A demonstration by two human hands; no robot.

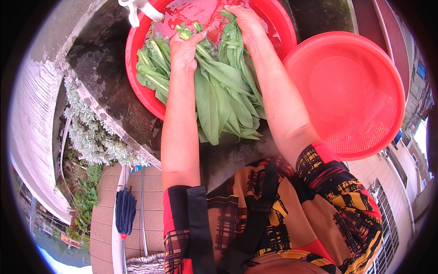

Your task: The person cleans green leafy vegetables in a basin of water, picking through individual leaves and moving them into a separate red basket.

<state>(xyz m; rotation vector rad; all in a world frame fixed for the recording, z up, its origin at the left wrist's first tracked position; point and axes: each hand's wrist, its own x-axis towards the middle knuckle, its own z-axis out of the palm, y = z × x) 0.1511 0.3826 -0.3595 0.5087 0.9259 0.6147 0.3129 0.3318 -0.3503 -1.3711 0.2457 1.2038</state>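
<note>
A red plastic basin [131, 57] with water in it stands in front of me, partly filled with long-leaved leafy greens [218, 107]. The leaves hang over the near rim of the basin. My left hand [184, 50] is closed around stems of the greens, its thumb on top; most of its fingers are hidden by leaves. To the right, my right hand [245, 23] grips another bunch of greens near the stem ends, its fingers partly out of sight behind it. More greens with pale cut stems lie at the left side of the basin.
Right of the basin rests a red plastic colander [349, 93]. A white tap [139, 10] juts over the basin's far left rim. The concrete sink [107, 59] has a rough edge on the left. Beyond it are silvery plants [93, 130] and a folded dark umbrella [125, 211].
</note>
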